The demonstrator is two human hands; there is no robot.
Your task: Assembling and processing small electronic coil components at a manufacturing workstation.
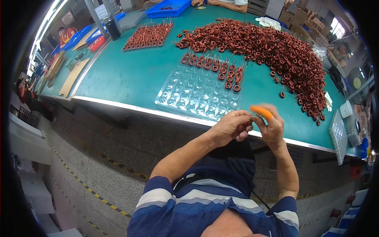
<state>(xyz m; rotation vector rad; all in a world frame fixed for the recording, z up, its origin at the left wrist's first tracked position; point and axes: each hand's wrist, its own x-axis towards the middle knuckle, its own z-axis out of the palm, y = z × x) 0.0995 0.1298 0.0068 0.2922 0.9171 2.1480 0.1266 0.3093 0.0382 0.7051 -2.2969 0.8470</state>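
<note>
My left hand and my right hand meet just off the front edge of the green table. Both are closed in a pinch, fingertips together, around something small that the fingers hide. An orange finger cot covers a finger of my right hand, which is slightly blurred. Beyond my hands lies a clear plastic tray with round pockets. Red ring-shaped wire coils with thin leads fill its far row and part of its right side; its other pockets hold nothing.
A large heap of red coils curves across the back and right. A filled tray of coils stands far left, near a blue bin. Stacked clear trays lean at the right edge. A co-worker's arm rests at the far side.
</note>
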